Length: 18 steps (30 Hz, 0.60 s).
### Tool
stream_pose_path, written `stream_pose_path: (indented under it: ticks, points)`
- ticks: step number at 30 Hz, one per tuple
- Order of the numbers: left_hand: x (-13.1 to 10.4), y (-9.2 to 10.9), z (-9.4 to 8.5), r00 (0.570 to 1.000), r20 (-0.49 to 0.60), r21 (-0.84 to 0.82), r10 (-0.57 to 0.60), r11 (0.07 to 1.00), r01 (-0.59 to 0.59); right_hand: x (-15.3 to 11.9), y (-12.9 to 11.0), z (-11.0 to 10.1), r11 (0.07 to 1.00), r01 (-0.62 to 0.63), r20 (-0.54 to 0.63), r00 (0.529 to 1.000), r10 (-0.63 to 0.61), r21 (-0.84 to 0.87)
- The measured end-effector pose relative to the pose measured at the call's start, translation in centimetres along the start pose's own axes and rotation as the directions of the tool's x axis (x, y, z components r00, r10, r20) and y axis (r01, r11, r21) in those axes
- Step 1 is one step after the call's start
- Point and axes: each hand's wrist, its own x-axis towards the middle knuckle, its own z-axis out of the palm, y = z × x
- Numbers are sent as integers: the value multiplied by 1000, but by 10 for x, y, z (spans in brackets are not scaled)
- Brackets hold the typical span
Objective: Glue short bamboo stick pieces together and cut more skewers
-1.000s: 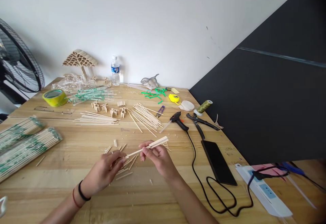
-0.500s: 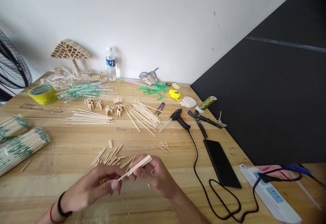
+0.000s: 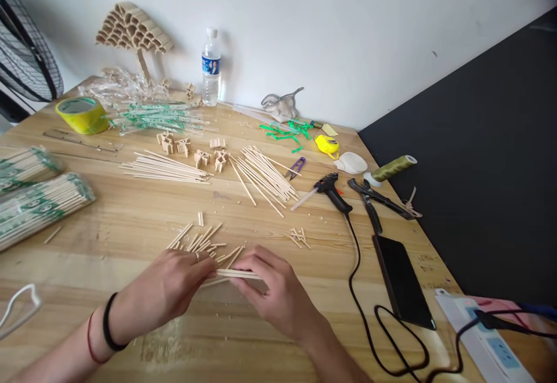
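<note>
Between my two hands lie a few short wooden sticks, side by side and nearly level. My left hand, with a ring and two wrist bands, pinches their left end. The fingers of my right hand close around the right end. Just behind my hands is a loose pile of cut sticks, partly covered by my left hand. A small pair of sticks stands apart behind that pile. Several short pieces lie together to the right.
Long sticks and small stick assemblies lie farther back. A glue gun, pliers, phone and power strip are at right. Packed sticks sit at left; a bottle stands by the wall.
The sticks have turned from slanted to nearly level, and my left hand has rolled over so its back shows. The camera view has tilted down and shifted left.
</note>
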Motion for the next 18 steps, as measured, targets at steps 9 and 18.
stream_pose_path:
  ticks: [9, 18]
  points:
    - [0, 35, -4, 895, -437, -257, -93, 966, -25, 0, 2, -2, 790, -369, -132, 865, 485, 490]
    - [7, 32, 10, 949, 18, -544, -316, 793, 274, -7, -35, 22, 794, -390, 64, 910, 409, 466]
